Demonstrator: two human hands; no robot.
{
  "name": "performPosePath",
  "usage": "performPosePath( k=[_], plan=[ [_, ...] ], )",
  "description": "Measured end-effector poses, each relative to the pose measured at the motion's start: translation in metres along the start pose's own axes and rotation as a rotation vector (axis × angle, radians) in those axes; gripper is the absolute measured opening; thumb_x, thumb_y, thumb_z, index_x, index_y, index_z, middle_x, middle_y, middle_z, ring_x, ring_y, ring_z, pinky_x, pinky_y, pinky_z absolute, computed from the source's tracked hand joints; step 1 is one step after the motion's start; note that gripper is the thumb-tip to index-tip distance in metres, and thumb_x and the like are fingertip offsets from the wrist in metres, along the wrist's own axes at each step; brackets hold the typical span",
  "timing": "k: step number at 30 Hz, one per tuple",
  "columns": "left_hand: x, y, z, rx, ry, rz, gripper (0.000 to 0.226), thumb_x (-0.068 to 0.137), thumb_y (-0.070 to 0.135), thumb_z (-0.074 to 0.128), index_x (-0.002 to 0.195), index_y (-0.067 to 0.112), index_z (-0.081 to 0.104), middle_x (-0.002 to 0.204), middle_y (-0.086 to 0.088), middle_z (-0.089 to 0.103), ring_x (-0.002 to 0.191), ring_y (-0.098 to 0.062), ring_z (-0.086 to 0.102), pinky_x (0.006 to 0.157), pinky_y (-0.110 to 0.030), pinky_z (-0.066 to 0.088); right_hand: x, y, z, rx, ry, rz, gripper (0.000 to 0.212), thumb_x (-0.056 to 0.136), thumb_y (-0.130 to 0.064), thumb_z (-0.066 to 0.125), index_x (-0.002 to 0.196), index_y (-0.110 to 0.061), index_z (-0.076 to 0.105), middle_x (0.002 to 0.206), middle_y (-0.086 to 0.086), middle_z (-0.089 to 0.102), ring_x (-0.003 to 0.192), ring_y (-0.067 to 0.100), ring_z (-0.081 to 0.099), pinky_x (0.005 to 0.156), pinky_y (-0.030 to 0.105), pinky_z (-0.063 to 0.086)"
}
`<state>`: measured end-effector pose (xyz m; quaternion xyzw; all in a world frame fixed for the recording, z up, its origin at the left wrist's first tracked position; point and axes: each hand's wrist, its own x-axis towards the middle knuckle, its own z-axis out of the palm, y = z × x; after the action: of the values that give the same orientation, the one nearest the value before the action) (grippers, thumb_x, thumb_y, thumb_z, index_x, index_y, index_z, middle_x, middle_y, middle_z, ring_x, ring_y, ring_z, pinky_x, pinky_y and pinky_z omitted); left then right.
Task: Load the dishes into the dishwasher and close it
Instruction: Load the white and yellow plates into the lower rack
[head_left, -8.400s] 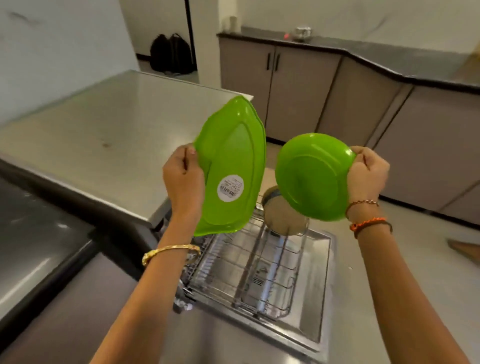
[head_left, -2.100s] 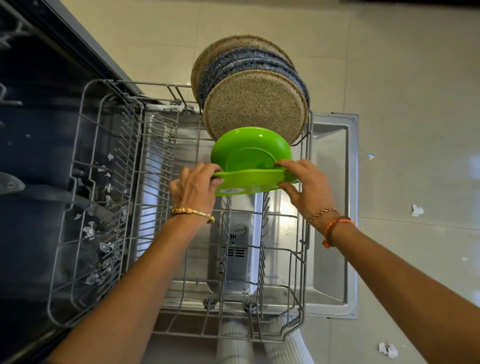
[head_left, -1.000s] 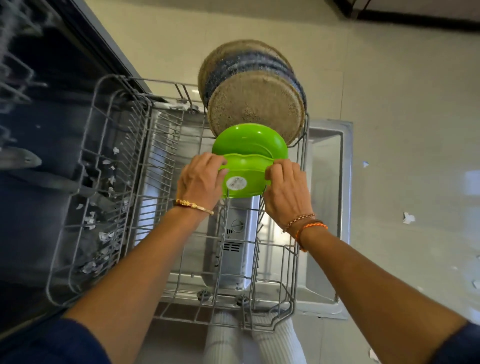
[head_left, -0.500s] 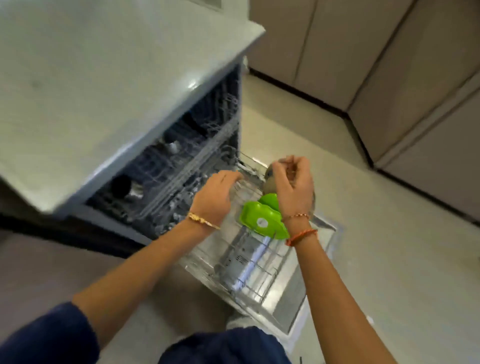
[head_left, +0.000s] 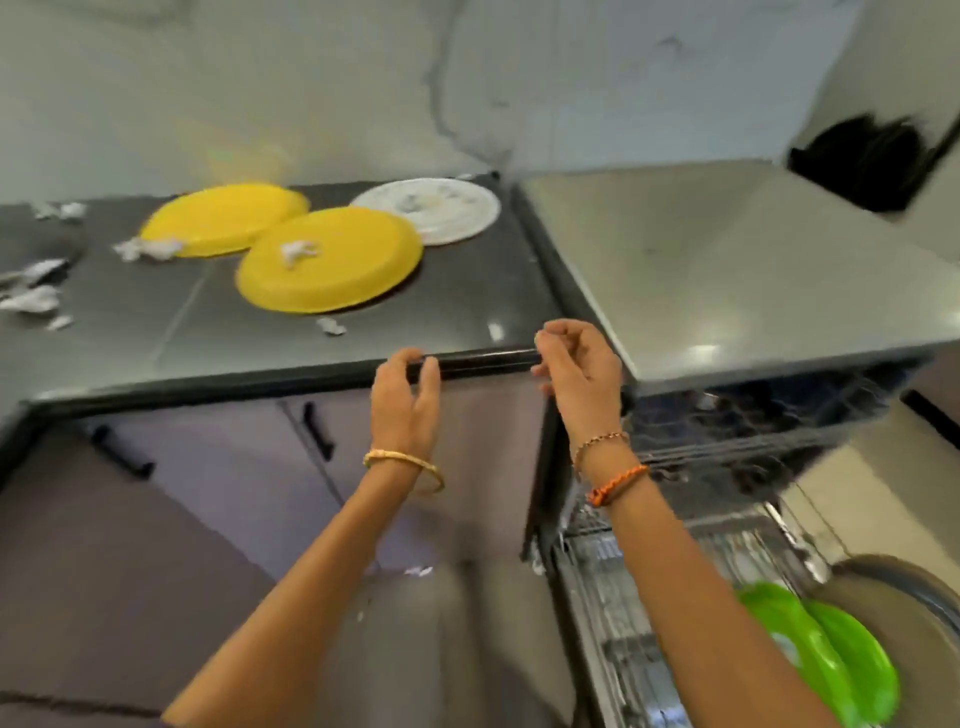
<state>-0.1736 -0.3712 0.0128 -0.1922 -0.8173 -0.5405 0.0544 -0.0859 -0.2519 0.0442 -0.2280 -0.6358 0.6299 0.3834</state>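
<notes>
Both sets of fingers (head_left: 423, 371) are hanging loosely curled and grasping nothing: the left hand (head_left: 405, 400) and the right hand (head_left: 582, 374) are hovering just in front of the dark front edge of the dark tiled desk (head_left: 441, 306). Ahead of them, on that desk, the nearer round yellow plastic plate (head_left: 332, 262) is lying flat with a crumpled white paper scrap (head_left: 298, 252) on it; the farther round yellow plate (head_left: 223, 215) is sitting just behind it, and the round white patterned plate (head_left: 431, 208) is lying beside both. These dishes are awaiting loading. Low at the right, the pulled-out wire rack of the open dishwasher (head_left: 618, 603) is already carrying the upright green plastic dishes (head_left: 831, 654) against a speckled brown plate (head_left: 904, 592).

Risks: the scrap is likely riding into the rack if the plate is lifted level; the overlapping rims are inviting a dragged neighbour; more scraps (head_left: 31, 299) are littering the desk, and the motion-blurred view is leaving exact contact uncertain.
</notes>
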Motion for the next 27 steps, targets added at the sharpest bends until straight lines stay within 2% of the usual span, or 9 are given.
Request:
performPosePath(
  k=[2,5,6,9,11,15,19,22,27],
  plan=[
    [0.005,-0.020,-0.044,-0.102,0.055,-0.184,0.027,0.096,0.021,0.043,0.111,0.002,0.055,0.098,-0.012,0.055,0.089,-0.021,0.049,0.078,-0.025,0.037,-0.003,0.004,0.040,0.052,-0.075,0.099,0.016,0.090,-0.011,0.055,0.082,-0.024,0.052,0.071,-0.005,0.053,0.048,-0.004,0.055,0.046,0.013,0.044],
    [0.007,-0.042,-0.086,-0.242,0.135,-0.377,0.028,0.098,0.028,0.037,0.107,0.006,0.052,0.083,-0.005,0.051,0.076,-0.015,0.044,0.062,-0.016,0.041,-0.007,0.013,0.084,0.079,-0.092,0.181,0.012,0.091,-0.013,0.054,0.100,-0.018,0.047,0.075,-0.007,0.054,0.054,-0.001,0.057,0.047,0.014,0.045],
    [0.007,-0.048,-0.097,-0.276,0.163,-0.426,0.029,0.098,0.029,0.037,0.108,0.007,0.052,0.087,-0.008,0.055,0.076,-0.018,0.047,0.064,-0.016,0.043,-0.008,0.017,0.097,0.061,-0.086,0.179,0.019,0.090,-0.013,0.055,0.106,-0.016,0.045,0.075,-0.008,0.054,0.057,0.001,0.057,0.049,0.014,0.045],
    [0.013,-0.067,-0.115,-0.240,0.248,-0.474,0.037,0.098,0.032,0.038,0.117,0.003,0.050,0.119,-0.025,0.054,0.096,-0.034,0.051,0.083,-0.038,0.042,-0.002,0.027,0.129,0.045,-0.067,0.201,0.026,0.089,-0.016,0.057,0.112,-0.014,0.046,0.079,-0.009,0.054,0.064,0.004,0.055,0.050,0.014,0.045],
    [0.023,-0.079,-0.120,-0.203,0.305,-0.452,0.037,0.097,0.030,0.040,0.120,0.003,0.050,0.120,-0.021,0.055,0.105,-0.032,0.052,0.084,-0.035,0.042,0.010,0.033,0.149,0.047,-0.089,0.223,0.020,0.090,-0.018,0.056,0.108,-0.014,0.049,0.081,-0.009,0.053,0.066,0.006,0.055,0.050,0.015,0.046],
    [0.069,-0.092,-0.123,-0.203,0.435,-0.400,0.035,0.096,0.025,0.043,0.125,0.006,0.047,0.104,-0.003,0.053,0.081,-0.008,0.050,0.066,-0.009,0.042,0.038,0.048,0.195,0.060,-0.292,0.219,0.011,0.091,-0.018,0.055,0.100,-0.016,0.051,0.082,-0.008,0.055,0.071,0.009,0.056,0.056,0.019,0.047],
    [0.129,-0.107,-0.129,-0.269,0.620,-0.489,0.034,0.096,0.025,0.043,0.123,0.006,0.047,0.121,-0.015,0.054,0.105,-0.026,0.052,0.087,-0.030,0.042,0.066,0.064,0.253,0.035,-0.576,0.293,0.023,0.090,-0.020,0.057,0.110,-0.017,0.047,0.090,-0.004,0.054,0.076,0.012,0.055,0.066,0.026,0.047],
    [0.164,-0.121,-0.144,-0.326,0.753,-0.584,0.036,0.094,0.029,0.043,0.125,0.010,0.048,0.128,-0.015,0.053,0.117,-0.030,0.051,0.099,-0.041,0.042,0.079,0.067,0.293,0.064,-0.743,0.372,0.036,0.090,-0.018,0.056,0.123,-0.013,0.043,0.093,-0.003,0.054,0.084,0.016,0.056,0.069,0.026,0.047],
    [0.188,-0.145,-0.188,-0.340,1.029,-0.647,0.033,0.094,0.029,0.044,0.121,0.011,0.050,0.123,-0.012,0.056,0.115,-0.029,0.052,0.097,-0.040,0.041,0.082,0.070,0.366,0.079,-0.943,0.586,0.046,0.090,-0.023,0.055,0.132,-0.008,0.042,0.113,0.002,0.050,0.100,0.020,0.054,0.082,0.031,0.049]
  ],
)
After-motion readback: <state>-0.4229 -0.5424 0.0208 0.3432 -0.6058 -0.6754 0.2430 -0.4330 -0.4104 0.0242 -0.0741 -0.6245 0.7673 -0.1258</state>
